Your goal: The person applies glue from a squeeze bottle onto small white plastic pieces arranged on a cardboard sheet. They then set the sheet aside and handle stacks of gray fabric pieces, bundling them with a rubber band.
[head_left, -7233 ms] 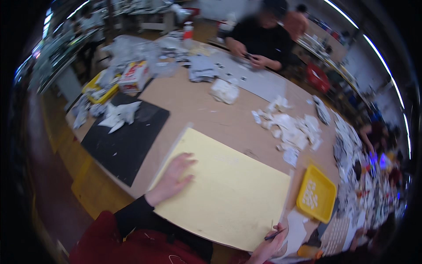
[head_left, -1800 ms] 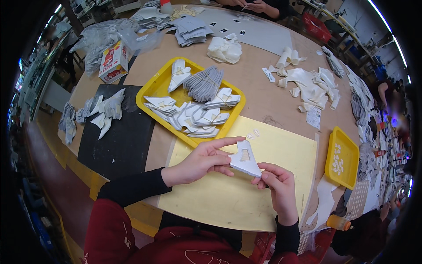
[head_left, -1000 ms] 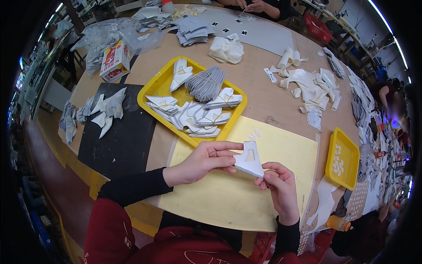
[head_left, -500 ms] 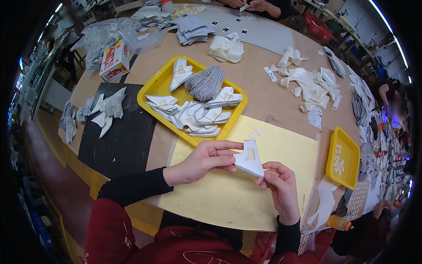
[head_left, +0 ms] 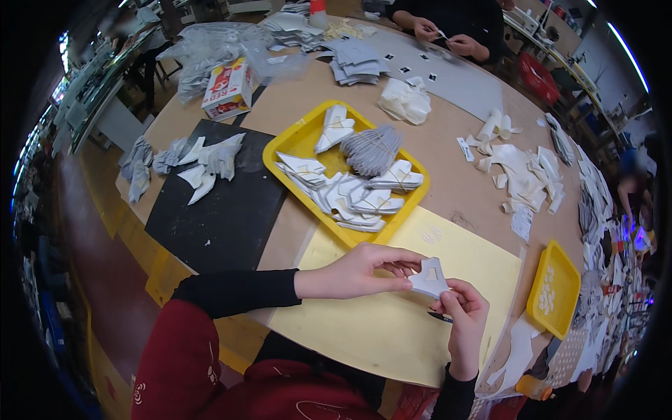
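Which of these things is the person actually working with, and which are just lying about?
In use, it seems:
white piece, pinched by left hand and right hand
dark tool, at the right hand
yellow sheet, beneath the hands
big tray, holding similar pieces

Apparently just lying about:
carton
plastic bags
cream scraps
orange bottle

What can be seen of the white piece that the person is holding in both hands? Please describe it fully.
The white piece is small and angular, narrower at the top and wider below, with a small cream-coloured patch framed in its upper part. Its material resembles leather or coated fabric, though this is uncertain. It is held tilted above the pale yellow sheet, its left side gripped by the left hand and its lower right corner by the right hand.
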Demonstrator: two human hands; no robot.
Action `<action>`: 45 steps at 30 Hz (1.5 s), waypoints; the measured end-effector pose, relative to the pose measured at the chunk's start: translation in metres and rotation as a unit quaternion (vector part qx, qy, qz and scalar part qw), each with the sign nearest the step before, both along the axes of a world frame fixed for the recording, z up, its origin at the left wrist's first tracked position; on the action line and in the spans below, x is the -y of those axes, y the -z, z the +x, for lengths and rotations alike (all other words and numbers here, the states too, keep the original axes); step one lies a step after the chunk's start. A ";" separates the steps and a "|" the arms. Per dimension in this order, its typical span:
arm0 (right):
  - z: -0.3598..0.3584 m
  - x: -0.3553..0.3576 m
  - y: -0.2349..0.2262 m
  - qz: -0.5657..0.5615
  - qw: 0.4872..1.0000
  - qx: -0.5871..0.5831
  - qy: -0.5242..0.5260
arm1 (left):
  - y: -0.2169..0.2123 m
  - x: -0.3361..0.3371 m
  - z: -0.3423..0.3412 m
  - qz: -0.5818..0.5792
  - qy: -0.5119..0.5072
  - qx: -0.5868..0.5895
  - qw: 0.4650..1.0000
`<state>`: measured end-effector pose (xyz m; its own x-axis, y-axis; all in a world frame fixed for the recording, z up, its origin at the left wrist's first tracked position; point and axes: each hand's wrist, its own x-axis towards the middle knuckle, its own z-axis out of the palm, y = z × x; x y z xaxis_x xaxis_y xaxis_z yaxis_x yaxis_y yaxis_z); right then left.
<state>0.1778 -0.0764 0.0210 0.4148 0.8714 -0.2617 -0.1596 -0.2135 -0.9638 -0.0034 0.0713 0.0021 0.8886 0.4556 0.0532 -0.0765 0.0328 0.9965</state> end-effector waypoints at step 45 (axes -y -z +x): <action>0.043 -0.063 0.041 0.033 0.883 0.460 -0.087 | -0.005 -0.082 -0.020 0.273 -0.337 -0.054 0.899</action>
<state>0.2204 -0.0135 -0.0204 0.2841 0.9434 0.1710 0.7273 -0.0958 -0.6796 -0.0237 0.1533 0.0075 0.4344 0.8244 0.3628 0.2028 -0.4819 0.8524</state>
